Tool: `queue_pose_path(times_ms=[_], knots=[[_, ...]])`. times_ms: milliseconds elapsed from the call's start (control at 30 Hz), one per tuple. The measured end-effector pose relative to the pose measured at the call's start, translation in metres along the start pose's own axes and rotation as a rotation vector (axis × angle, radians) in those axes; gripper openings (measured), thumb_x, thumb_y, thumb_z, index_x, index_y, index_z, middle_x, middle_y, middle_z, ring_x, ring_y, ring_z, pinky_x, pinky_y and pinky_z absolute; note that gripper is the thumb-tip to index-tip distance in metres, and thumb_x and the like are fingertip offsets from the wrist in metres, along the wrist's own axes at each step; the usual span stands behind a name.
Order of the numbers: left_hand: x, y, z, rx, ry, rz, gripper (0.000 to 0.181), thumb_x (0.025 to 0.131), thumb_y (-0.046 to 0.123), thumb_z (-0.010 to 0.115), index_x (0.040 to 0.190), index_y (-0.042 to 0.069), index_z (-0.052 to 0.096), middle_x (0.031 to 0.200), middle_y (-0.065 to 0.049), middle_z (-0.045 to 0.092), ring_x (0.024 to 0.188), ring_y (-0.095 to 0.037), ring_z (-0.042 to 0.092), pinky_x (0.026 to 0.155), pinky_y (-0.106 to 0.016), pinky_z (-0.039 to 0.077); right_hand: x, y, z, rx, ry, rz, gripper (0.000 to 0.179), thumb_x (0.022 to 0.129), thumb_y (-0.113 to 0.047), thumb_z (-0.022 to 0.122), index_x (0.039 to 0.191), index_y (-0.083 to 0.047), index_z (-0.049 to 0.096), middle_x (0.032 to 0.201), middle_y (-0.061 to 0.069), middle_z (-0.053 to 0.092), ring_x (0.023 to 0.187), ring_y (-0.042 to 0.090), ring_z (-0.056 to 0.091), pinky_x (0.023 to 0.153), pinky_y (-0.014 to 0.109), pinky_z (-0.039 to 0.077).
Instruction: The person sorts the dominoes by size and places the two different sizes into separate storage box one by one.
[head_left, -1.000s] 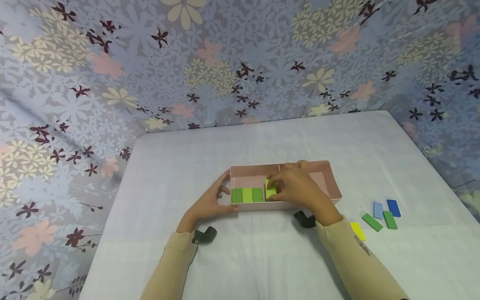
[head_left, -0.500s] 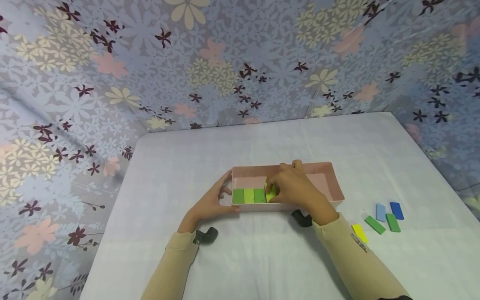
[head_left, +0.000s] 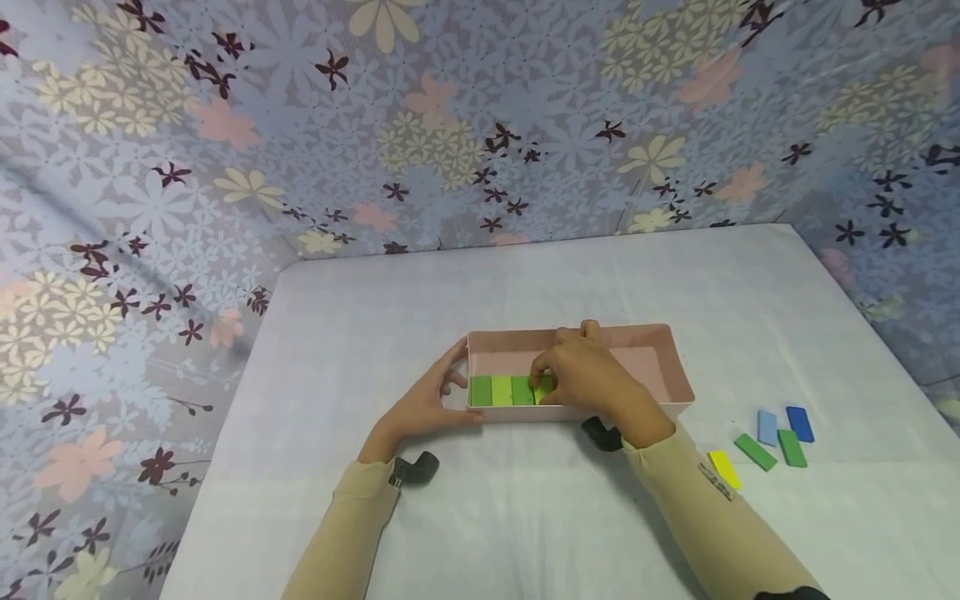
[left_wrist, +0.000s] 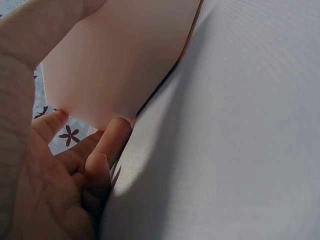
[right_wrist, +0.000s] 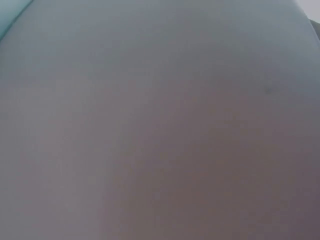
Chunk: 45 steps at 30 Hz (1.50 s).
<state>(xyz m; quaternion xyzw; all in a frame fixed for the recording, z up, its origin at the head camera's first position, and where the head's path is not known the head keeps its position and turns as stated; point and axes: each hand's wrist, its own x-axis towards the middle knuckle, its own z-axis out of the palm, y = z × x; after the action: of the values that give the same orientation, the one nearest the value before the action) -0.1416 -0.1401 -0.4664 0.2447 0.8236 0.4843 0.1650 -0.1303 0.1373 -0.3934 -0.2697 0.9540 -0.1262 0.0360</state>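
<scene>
A long pink box [head_left: 647, 367] stands on the white-covered table. My left hand [head_left: 422, 408] grips its left end, thumb along the front wall and fingers at the end wall; the left wrist view shows fingertips against the box's outer wall [left_wrist: 115, 60]. Inside, along the front wall, lie a green block [head_left: 481, 391], a yellow-green block [head_left: 502, 391] and another green block [head_left: 522, 390] side by side. My right hand [head_left: 592, 375] reaches in and pinches a second yellow-green block [head_left: 543, 389] right beside them, partly hidden by the fingers. Only a blurred pale surface fills the right wrist view.
To the right of the box lie a yellow block [head_left: 724, 469], two green blocks [head_left: 755, 452], a light blue block [head_left: 767, 427] and a dark blue block [head_left: 800, 424]. Floral cloth [head_left: 420, 125] hangs behind the table [head_left: 525, 508].
My right hand has brought the pinched yellow-green block down and left against the row of blocks. The left hand keeps its grip on the box; the whole view has shifted slightly.
</scene>
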Motion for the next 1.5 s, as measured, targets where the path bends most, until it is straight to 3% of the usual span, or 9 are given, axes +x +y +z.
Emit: queue_pose_path(times_ms=[133, 233, 433, 567, 800, 1000, 1133, 1333, 1500], knots=[[0.001, 0.0, 0.001, 0.002, 0.004, 0.002, 0.118, 0.064, 0.045, 0.086, 0.15, 0.043, 0.006, 0.153, 0.015, 0.025, 0.105, -0.009, 0.052, 0.088, -0.035, 0.04, -0.002, 0.002, 0.001, 0.015, 0.018, -0.006, 0.02, 0.065, -0.039, 0.087, 0.08, -0.036, 0.074, 0.062, -0.022, 0.052, 0.075, 0.012, 0.039, 0.08, 0.045, 0.018], [0.0, -0.002, 0.004, -0.005, 0.004, 0.007, 0.118, 0.064, 0.042, 0.087, 0.151, 0.041, 0.007, 0.154, 0.013, 0.025, 0.104, -0.01, 0.051, 0.088, -0.036, 0.04, -0.01, 0.005, 0.001, 0.044, 0.091, -0.012, 0.016, 0.071, -0.038, 0.083, 0.084, -0.034, 0.074, 0.07, -0.022, 0.059, 0.075, 0.011, 0.039, 0.081, 0.047, 0.017], [-0.002, -0.002, 0.01, -0.007, -0.017, -0.005, 0.117, 0.065, 0.044, 0.086, 0.151, 0.043, 0.007, 0.154, 0.013, 0.025, 0.106, -0.009, 0.051, 0.091, -0.036, 0.04, -0.051, 0.016, -0.008, 0.126, 0.323, 0.031, 0.017, 0.074, -0.027, 0.081, 0.091, -0.027, 0.076, 0.085, -0.013, 0.07, 0.08, 0.012, 0.044, 0.083, 0.052, 0.018], [-0.006, -0.002, 0.011, -0.017, -0.008, -0.024, 0.117, 0.063, 0.045, 0.087, 0.15, 0.044, 0.009, 0.153, 0.012, 0.026, 0.105, -0.011, 0.051, 0.092, -0.038, 0.04, -0.078, 0.021, -0.014, 0.123, 0.402, 0.044, 0.02, 0.073, -0.026, 0.082, 0.092, -0.025, 0.076, 0.094, -0.01, 0.071, 0.09, 0.012, 0.048, 0.082, 0.054, 0.016], [-0.009, -0.007, 0.014, -0.028, -0.019, -0.029, 0.117, 0.065, 0.041, 0.087, 0.15, 0.045, 0.007, 0.154, 0.014, 0.024, 0.106, -0.011, 0.052, 0.092, -0.037, 0.04, -0.115, 0.034, -0.012, 0.11, 0.433, 0.118, 0.024, 0.07, -0.02, 0.084, 0.092, -0.024, 0.076, 0.089, -0.011, 0.071, 0.083, 0.008, 0.041, 0.076, 0.053, 0.012], [-0.01, -0.005, 0.014, -0.008, -0.023, -0.029, 0.117, 0.065, 0.042, 0.087, 0.15, 0.044, 0.007, 0.153, 0.014, 0.025, 0.106, -0.01, 0.051, 0.091, -0.037, 0.039, -0.149, 0.044, 0.0, 0.152, 0.518, 0.176, 0.029, 0.068, -0.01, 0.084, 0.092, -0.025, 0.077, 0.081, -0.015, 0.069, 0.077, 0.004, 0.036, 0.073, 0.052, 0.011], [-0.011, -0.003, 0.012, 0.002, -0.018, -0.037, 0.116, 0.065, 0.045, 0.086, 0.15, 0.045, 0.007, 0.153, 0.015, 0.025, 0.107, -0.01, 0.05, 0.091, -0.038, 0.039, -0.166, 0.05, 0.003, 0.125, 0.499, 0.224, 0.033, 0.067, -0.01, 0.085, 0.095, -0.025, 0.076, 0.08, -0.013, 0.067, 0.076, 0.007, 0.038, 0.07, 0.051, 0.012], [-0.005, -0.002, 0.008, 0.01, -0.004, -0.005, 0.115, 0.067, 0.043, 0.085, 0.152, 0.04, 0.008, 0.154, 0.011, 0.024, 0.108, -0.012, 0.05, 0.091, -0.038, 0.039, -0.178, 0.065, 0.001, 0.148, 0.497, 0.229, 0.047, 0.065, -0.012, 0.087, 0.109, -0.026, 0.074, 0.069, -0.018, 0.054, 0.072, 0.009, 0.036, 0.068, 0.045, 0.007], [-0.001, 0.005, 0.008, 0.001, -0.004, -0.013, 0.114, 0.069, 0.035, 0.086, 0.152, 0.038, 0.007, 0.155, 0.009, 0.023, 0.109, -0.014, 0.049, 0.094, -0.04, 0.038, -0.186, 0.073, -0.007, 0.177, 0.515, 0.215, 0.058, 0.063, -0.009, 0.087, 0.116, -0.027, 0.07, 0.085, -0.015, 0.066, 0.077, 0.006, 0.034, 0.07, 0.043, 0.005]])
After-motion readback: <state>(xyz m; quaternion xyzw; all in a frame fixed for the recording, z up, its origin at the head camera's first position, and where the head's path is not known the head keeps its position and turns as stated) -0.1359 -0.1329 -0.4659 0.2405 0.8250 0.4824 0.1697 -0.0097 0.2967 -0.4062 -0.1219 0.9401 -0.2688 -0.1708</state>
